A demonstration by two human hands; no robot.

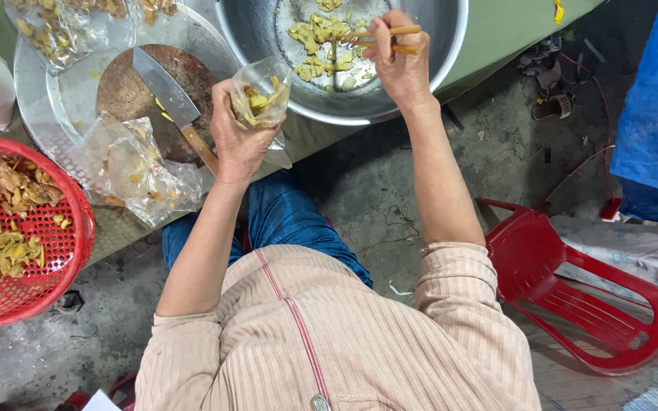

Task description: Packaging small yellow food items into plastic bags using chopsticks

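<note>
Beside the metal basin (451,46), the left hand (237,133) grips a small clear bag (262,95) open while the right hand (397,57), closed on chopsticks (386,38), picks yellow pieces (321,38); steady, mouth-up holding seems best.

**Tight gaps around your hands**

Between your left hand (237,129) and right hand (401,65), only the steel bowl's rim (458,38) blocks you. Left of your left hand, the cleaver (173,99), chopping board (127,84) and filled bags (142,171) crowd the tray (28,91). Farther left sits the red basket (70,251).
</note>
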